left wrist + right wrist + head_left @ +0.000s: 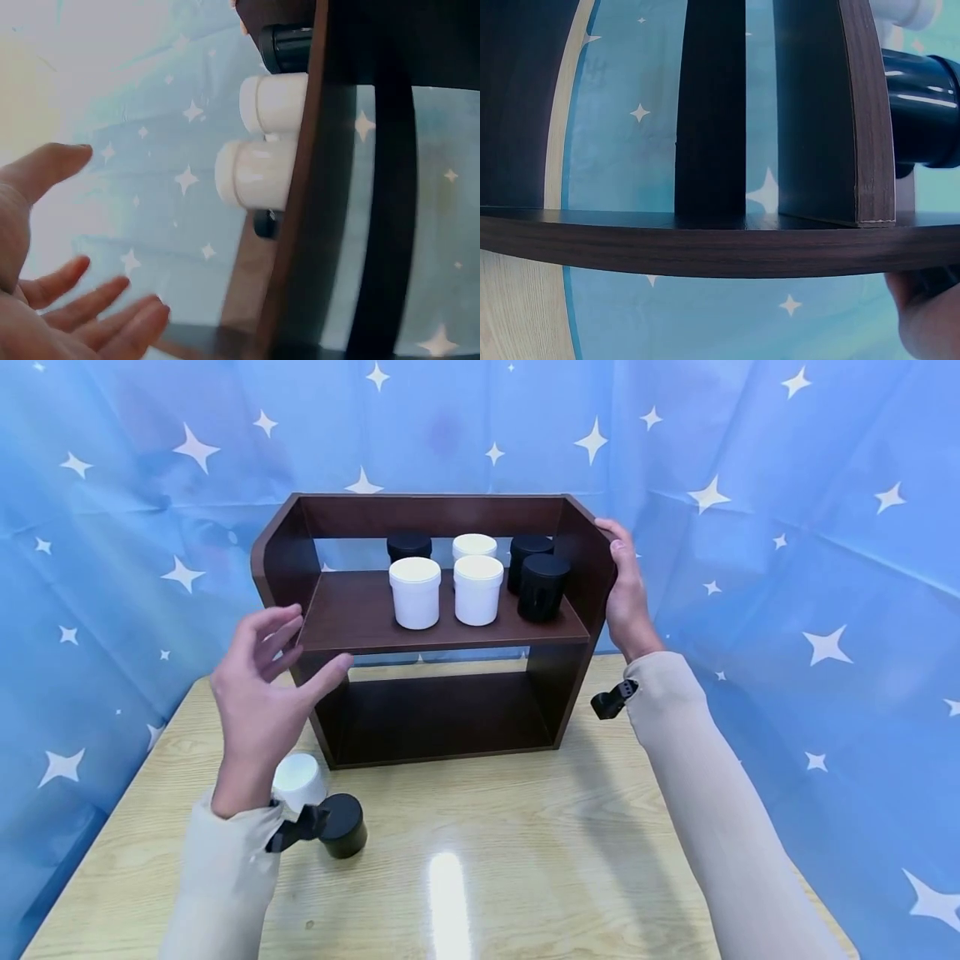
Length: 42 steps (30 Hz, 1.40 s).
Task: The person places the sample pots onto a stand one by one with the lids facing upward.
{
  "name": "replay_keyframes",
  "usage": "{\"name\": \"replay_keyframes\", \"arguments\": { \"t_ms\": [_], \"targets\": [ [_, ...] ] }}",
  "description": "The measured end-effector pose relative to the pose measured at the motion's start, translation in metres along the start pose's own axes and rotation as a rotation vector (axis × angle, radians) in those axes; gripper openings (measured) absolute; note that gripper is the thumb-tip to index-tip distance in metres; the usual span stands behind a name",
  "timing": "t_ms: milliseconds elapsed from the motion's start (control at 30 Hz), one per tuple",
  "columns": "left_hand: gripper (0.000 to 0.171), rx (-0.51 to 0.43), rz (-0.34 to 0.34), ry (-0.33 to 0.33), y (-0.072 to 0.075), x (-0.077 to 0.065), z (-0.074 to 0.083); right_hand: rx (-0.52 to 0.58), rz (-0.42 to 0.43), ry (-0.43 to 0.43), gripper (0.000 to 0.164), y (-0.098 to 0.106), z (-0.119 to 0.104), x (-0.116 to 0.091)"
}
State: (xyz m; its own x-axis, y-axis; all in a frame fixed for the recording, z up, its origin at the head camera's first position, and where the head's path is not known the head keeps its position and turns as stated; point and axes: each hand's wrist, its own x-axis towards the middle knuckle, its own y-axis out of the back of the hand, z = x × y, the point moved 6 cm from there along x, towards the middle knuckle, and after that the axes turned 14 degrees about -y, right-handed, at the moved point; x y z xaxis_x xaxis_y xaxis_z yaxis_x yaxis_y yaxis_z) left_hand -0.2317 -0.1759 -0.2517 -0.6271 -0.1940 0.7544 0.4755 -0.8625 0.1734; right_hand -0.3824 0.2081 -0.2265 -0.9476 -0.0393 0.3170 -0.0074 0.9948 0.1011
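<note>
A dark brown two-tier wooden shelf (450, 647) stands on the table. My right hand (628, 597) holds the upper part of its right side panel, and part of that hand shows past the panel in the right wrist view. My left hand (262, 697) is raised by the shelf's left side, fingers and thumb spread apart with nothing between them. On the upper tier, white jars (416, 595) occupy the middle. Black jars (543, 589) stand at its right end, and another black jar (408, 545) is partly hidden behind a white one.
A white jar (300, 781) and a black jar (345, 827) stand on the wooden table (525, 860) below my left hand, close to the left wrist camera. The shelf's lower tier (442, 714) is bare. A blue star-patterned curtain (750, 527) hangs behind and along both sides.
</note>
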Motion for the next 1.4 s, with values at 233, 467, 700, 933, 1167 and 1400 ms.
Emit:
{"name": "replay_keyframes", "arguments": {
  "t_ms": [233, 467, 700, 933, 1167, 1400],
  "targets": [
    [0.058, -0.124, -0.055, 0.034, 0.014, -0.031, -0.038, 0.004, -0.003, 0.003, 0.049, 0.000, -0.003, -0.004],
    [0.053, -0.128, -0.151, 0.135, 0.029, -0.068, -0.093, 0.005, -0.003, 0.010, 0.049, 0.003, 0.004, 0.004],
    [0.056, -0.177, -0.172, 0.235, 0.041, -0.103, -0.144, 0.007, 0.013, 0.007, 0.048, 0.009, 0.017, 0.017],
    [0.061, -0.234, -0.213, 0.281, 0.043, -0.121, -0.170, -0.006, 0.024, 0.003, 0.049, 0.008, 0.017, 0.015],
    [0.061, -0.248, -0.226, 0.325, 0.042, -0.129, -0.184, -0.009, 0.016, -0.003, 0.049, 0.001, -0.002, -0.002],
    [0.066, -0.173, -0.304, 0.375, 0.036, -0.139, -0.198, -0.011, 0.020, -0.018, 0.049, 0.000, -0.001, -0.003]
  ]
}}
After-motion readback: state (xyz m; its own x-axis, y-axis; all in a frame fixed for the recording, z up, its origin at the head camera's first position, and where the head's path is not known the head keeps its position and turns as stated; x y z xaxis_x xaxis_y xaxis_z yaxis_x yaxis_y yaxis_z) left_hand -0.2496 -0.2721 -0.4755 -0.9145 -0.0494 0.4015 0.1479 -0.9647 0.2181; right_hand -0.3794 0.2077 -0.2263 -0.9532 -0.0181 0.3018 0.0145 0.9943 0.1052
